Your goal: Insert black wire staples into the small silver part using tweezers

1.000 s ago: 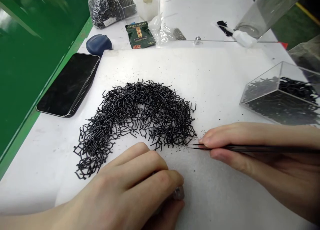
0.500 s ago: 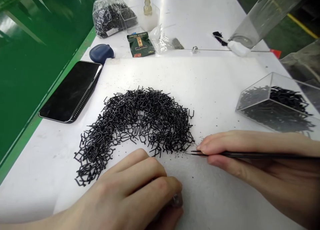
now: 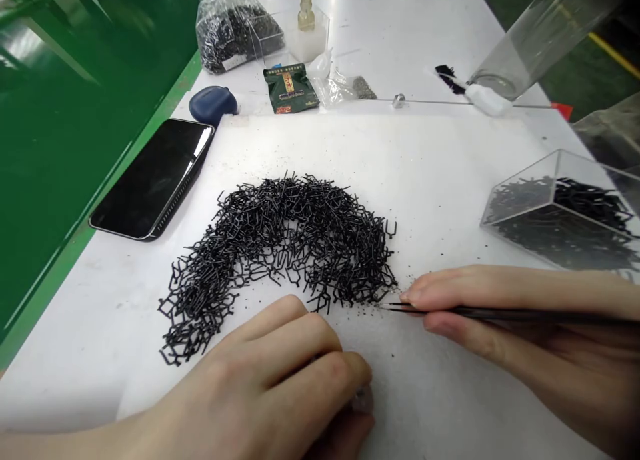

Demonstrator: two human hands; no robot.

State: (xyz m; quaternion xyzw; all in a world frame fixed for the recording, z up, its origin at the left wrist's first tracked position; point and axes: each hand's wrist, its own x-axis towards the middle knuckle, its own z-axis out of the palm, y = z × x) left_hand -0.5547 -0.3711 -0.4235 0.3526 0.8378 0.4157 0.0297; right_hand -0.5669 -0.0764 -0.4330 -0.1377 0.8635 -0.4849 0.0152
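Black forked pieces [image 3: 295, 203] lie tangled in an arc, inward of the left edge of the surface [image 3: 410, 40]. The right hand [image 3: 525, 360] pinches black tweezers [image 3: 500, 313], tips beside the arc's right end; a sideways nudge could drag interlocked pieces. The left hand [image 3: 270, 380] grips a small clear object [image 3: 363, 400], mostly hidden; its knuckles could scatter outlying pieces if the wrist swings.

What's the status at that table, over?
Right hand holds black tweezers; left hand closed around small clear object, mostly hidden. Black forked pieces heaped in an arch, tweezer tips at right end. Dark specks near the tips.
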